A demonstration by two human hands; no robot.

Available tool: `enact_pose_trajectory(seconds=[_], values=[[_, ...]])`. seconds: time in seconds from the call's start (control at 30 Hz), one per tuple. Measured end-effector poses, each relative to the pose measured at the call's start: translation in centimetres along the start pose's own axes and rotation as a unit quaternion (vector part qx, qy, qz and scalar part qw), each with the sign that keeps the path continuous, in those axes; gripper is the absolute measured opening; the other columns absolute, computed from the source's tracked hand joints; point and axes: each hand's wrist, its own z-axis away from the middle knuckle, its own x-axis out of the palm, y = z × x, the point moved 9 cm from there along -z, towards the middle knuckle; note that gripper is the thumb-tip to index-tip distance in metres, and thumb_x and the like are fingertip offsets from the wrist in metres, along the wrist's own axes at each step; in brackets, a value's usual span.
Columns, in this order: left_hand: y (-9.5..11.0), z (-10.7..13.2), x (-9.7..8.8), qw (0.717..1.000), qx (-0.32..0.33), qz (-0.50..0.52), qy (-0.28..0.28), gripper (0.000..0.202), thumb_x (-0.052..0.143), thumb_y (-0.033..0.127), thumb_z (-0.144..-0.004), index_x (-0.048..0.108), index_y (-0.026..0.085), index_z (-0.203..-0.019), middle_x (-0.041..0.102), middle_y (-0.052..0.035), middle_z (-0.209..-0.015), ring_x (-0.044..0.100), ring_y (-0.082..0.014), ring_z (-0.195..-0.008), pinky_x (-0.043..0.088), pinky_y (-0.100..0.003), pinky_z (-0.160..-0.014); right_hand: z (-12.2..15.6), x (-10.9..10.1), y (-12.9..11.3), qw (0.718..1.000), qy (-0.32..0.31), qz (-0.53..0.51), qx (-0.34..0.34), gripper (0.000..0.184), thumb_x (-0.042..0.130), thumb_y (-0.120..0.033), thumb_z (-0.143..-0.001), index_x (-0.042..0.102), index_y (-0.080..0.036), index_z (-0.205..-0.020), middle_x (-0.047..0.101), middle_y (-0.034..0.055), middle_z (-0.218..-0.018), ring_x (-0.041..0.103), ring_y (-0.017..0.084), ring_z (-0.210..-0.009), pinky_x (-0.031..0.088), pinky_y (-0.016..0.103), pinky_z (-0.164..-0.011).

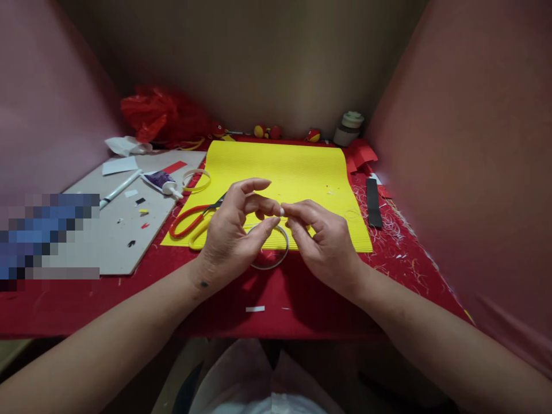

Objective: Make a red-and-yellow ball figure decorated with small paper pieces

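Note:
My left hand (235, 230) and my right hand (321, 238) meet above the front edge of a yellow corrugated sheet (280, 172). Both pinch a tiny white piece (282, 211) between their fingertips. A thin ring (276, 253) lies under the hands, half on the yellow sheet and half on the red table cover (267, 287). Red-handled scissors (192, 221) lie just left of my left hand.
A grey board (125, 230) at left carries a glue tube (161, 183), a white pen (118, 190) and paper scraps. A yellow ring (196, 180), a red plastic bag (159, 115), a jar (349, 127), small red-yellow balls (267, 131) and a black strip (373, 201) surround the sheet.

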Motion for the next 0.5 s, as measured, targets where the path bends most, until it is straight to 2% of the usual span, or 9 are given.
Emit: enact_pose_trajectory(seconds=[0.1, 0.17, 0.37, 0.5], values=[[0.0, 0.0, 0.0, 1.000, 0.007, -0.019, -0.002, 0.042, 0.064, 0.016, -0.079, 0.046, 0.021, -0.117, 0.067, -0.0016, -0.087, 0.068, -0.0169, -0.088, 0.054, -0.036, -0.088, 0.0, -0.6, 0.6, 0.998, 0.026, -0.016, 0.047, 0.015, 0.052, -0.009, -0.085, 0.063, -0.017, -0.093, 0.068, 0.0059, -0.083, 0.064, 0.015, -0.072, 0.053, 0.029, -0.068], [0.0, 0.1, 0.1, 0.999, 0.014, -0.031, -0.006, 0.042, 0.064, 0.015, -0.079, 0.046, 0.021, -0.117, 0.067, -0.0022, -0.088, 0.069, -0.0171, -0.087, 0.054, -0.036, -0.087, -0.1, -1.1, 0.5, 0.997, 0.047, -0.028, 0.051, 0.012, 0.055, -0.010, -0.085, 0.062, -0.018, -0.091, 0.067, 0.0045, -0.082, 0.063, 0.013, -0.070, 0.052, 0.028, -0.066], [0.0, 0.4, 0.2, 0.998, 0.025, -0.056, -0.015, 0.044, 0.063, 0.013, -0.080, 0.047, 0.022, -0.120, 0.067, -0.0029, -0.093, 0.068, -0.0167, -0.090, 0.053, -0.036, -0.089, -0.2, -0.9, -0.7, 0.999, 0.042, -0.001, -0.021, 0.012, 0.056, -0.009, -0.088, 0.060, -0.019, -0.082, 0.063, 0.0022, -0.074, 0.059, 0.013, -0.068, 0.048, 0.028, -0.063], [0.0, 0.1, 0.3, 0.999, 0.008, -0.043, -0.015, 0.041, 0.063, 0.015, -0.080, 0.048, 0.020, -0.117, 0.067, -0.0034, -0.091, 0.069, -0.0172, -0.088, 0.054, -0.037, -0.088, -0.2, -0.9, -0.8, 0.998, 0.044, 0.013, -0.038, 0.014, 0.055, -0.010, -0.090, 0.059, -0.020, -0.082, 0.064, 0.0023, -0.074, 0.058, 0.013, -0.069, 0.048, 0.028, -0.063]])
